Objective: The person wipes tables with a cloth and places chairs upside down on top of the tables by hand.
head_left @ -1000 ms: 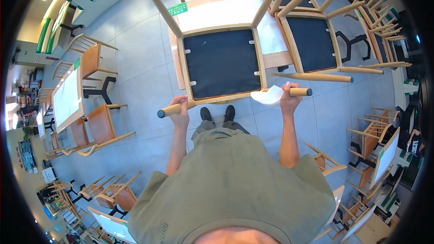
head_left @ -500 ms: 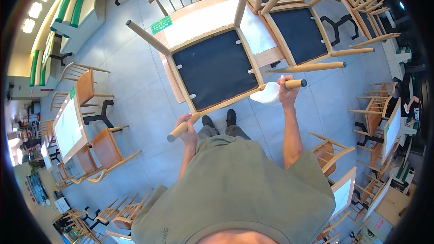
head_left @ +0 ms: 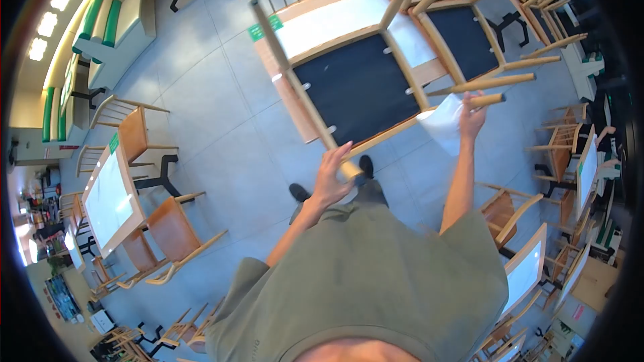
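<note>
Grey floor (head_left: 221,147) below, we grip the upturned chair (head_left: 362,90) by two legs, left hand (head_left: 331,175) on one, right hand (head_left: 472,118) on another (plus white cloth (head_left: 443,125)).

You can read no word or number for certain here. The green label (head_left: 266,27) on the table ahead (head_left: 329,17) is too blurred for you to make out, the green tag (head_left: 114,142) on the left table (head_left: 111,201) is too small, and the dark lettering (head_left: 255,348) on your shirt (head_left: 376,275) is smeared.
</note>
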Demonstrator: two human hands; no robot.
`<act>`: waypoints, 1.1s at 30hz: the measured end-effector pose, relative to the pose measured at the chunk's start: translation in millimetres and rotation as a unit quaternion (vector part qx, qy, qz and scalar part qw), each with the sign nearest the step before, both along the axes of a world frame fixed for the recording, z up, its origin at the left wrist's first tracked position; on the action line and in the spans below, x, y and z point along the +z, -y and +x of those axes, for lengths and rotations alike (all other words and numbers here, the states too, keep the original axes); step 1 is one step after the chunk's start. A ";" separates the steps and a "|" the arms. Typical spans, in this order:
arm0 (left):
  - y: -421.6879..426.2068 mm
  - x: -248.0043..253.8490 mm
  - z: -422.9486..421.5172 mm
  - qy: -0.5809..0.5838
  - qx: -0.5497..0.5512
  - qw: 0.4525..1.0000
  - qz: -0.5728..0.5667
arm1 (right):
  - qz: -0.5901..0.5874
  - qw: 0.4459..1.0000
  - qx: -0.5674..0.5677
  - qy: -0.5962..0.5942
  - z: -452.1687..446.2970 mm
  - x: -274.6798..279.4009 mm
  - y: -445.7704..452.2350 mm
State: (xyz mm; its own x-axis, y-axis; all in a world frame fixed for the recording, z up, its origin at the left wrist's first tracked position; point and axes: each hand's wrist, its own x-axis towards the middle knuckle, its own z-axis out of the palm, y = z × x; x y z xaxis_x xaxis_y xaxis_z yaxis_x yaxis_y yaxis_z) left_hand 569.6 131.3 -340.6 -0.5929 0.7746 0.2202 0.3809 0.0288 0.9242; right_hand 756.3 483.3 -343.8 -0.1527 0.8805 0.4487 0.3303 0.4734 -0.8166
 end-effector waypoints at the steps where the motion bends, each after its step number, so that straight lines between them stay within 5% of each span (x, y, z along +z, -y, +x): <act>1: 17.6 8.2 -5.5 -0.036 -0.020 0.999 -0.026 | 0.035 0.997 -0.066 0.026 10.8 -12.8 9.1; 4: 77.7 -17.1 -41.5 -0.076 -0.026 0.994 -0.070 | 0.007 0.971 -0.233 0.063 6.1 -31.6 52.0; 10: 265.6 -128.4 -132.1 0.205 0.183 0.894 -0.354 | -0.203 0.866 -0.363 0.277 26.0 -127.5 174.3; 12: 318.8 -161.3 -159.3 0.178 0.283 0.870 -0.363 | -0.233 0.847 -0.307 0.365 28.4 -163.3 222.5; 16: 358.2 -169.7 -211.8 0.274 0.398 0.821 -0.304 | -0.406 0.692 -0.008 0.597 1.1 -212.9 314.2; 18: 358.9 -178.7 -233.3 0.374 0.457 0.775 -0.227 | -0.445 0.607 0.087 0.652 -44.5 -211.2 352.1; 20: 358.5 -190.2 -251.6 0.394 0.456 0.765 -0.228 | -0.460 0.579 0.138 0.659 -108.4 -183.6 372.1; 23: 365.8 -214.1 -270.2 0.431 0.427 0.753 -0.254 | -0.397 0.597 0.275 0.641 -172.4 -228.2 366.2; 27: 440.7 -281.1 -262.7 0.489 0.455 0.696 -0.264 | -0.335 0.597 0.313 0.659 -313.5 -230.4 326.0; 29: 477.5 -337.3 -286.1 0.361 0.416 0.754 -0.359 | -0.269 0.665 0.314 0.622 -379.4 -223.1 298.8; 31: 467.8 -338.3 -302.9 0.235 0.358 0.778 -0.460 | -0.240 0.664 0.347 0.617 -444.9 -204.7 272.7; 32: 473.7 -341.5 -305.2 0.241 0.354 0.776 -0.464 | -0.230 0.674 0.346 0.611 -470.4 -206.2 263.9; 33: 469.8 -342.5 -318.9 0.374 0.446 0.727 -0.365 | -0.213 0.687 0.342 0.605 -499.2 -205.2 253.4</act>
State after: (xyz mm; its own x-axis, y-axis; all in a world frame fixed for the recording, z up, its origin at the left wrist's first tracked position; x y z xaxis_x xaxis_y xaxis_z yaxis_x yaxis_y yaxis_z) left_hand 250.6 -338.5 -683.1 -0.6731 -0.2426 -0.6986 -0.6908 0.5434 0.4769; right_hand 257.1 229.9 -549.1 -0.6302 0.4296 -0.6468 0.7089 0.6581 -0.2537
